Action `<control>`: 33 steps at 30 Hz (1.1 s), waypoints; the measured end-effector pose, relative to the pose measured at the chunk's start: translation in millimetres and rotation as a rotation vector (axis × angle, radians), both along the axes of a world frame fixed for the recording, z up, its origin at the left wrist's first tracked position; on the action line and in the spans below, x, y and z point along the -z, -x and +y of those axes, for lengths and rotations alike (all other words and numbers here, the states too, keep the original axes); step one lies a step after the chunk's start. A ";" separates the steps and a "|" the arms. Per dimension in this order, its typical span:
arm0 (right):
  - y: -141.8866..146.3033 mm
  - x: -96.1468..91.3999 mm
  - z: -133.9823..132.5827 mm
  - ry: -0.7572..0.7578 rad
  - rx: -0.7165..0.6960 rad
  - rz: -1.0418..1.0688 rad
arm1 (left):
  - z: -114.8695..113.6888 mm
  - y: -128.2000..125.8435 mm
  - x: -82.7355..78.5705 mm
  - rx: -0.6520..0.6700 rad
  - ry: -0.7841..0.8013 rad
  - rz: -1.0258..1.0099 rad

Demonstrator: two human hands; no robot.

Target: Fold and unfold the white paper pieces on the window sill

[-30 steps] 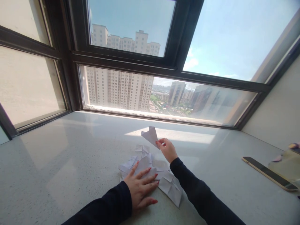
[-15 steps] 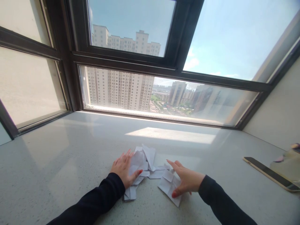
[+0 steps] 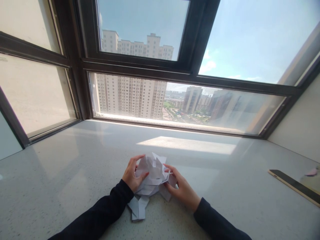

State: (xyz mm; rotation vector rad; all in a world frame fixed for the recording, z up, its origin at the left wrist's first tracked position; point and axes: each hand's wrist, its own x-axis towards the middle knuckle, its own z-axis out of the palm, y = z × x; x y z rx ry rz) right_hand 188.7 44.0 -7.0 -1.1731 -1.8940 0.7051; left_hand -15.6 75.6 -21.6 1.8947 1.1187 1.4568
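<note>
A: Set the scene for us, what's around this pale speckled sill (image 3: 232,186)?

B: A dark-framed window (image 3: 140,68) closes off the far side, with a tall apartment tower (image 3: 130,96) beyond the glass. A bright patch of sunlight (image 3: 187,145) falls across the sill, just past the hands!

A: And over on the right?

B: A phone (image 3: 293,185), lying flat, well apart from the action. Behind it sits something translucent (image 3: 311,178), cut off by the picture's edge; I can't tell what.

A: Now to the middle: where are those folded papers (image 3: 153,171)?

B: Right between the two hands, a loose white heap, edges poking up and overlapping! One folded piece (image 3: 138,210) sticks out at the near side, below the left hand (image 3: 132,175).

A: How's that left hand set?

B: Curved round the heap's left side, fingers at the far edge, thumb across the front, clasping it.

A: The right hand (image 3: 183,190)?

B: Pinching the heap's right edge between thumb and fingers, and touching several pieces. Exactly how many are in that grip, I can't tell; the hand hides part of them.
</note>
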 end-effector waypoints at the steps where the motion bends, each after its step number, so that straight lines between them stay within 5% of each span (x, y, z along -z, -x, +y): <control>1: -0.8 -1.0 -0.3 -0.017 0.021 -0.001 | -0.6 0.5 -3.0 0.008 0.016 -0.055; 8: -9.8 0.1 2.9 -0.169 0.197 -0.021 | -14.9 -2.0 -17.7 0.155 -0.052 -0.220; 12: -12.2 6.3 6.3 -0.154 0.256 0.022 | -23.8 -2.2 -20.8 0.291 -0.170 0.106; 19: -1.1 14.9 3.2 -0.082 0.189 -0.285 | -16.2 0.6 1.8 0.184 -0.072 0.541; 25: 6.5 7.4 0.9 -0.098 0.077 -0.204 | -11.0 -7.8 4.7 0.246 -0.117 0.238; 33: 3.9 -2.0 -2.5 -0.190 0.207 0.239 | -9.7 1.9 -14.4 0.067 -0.003 -0.139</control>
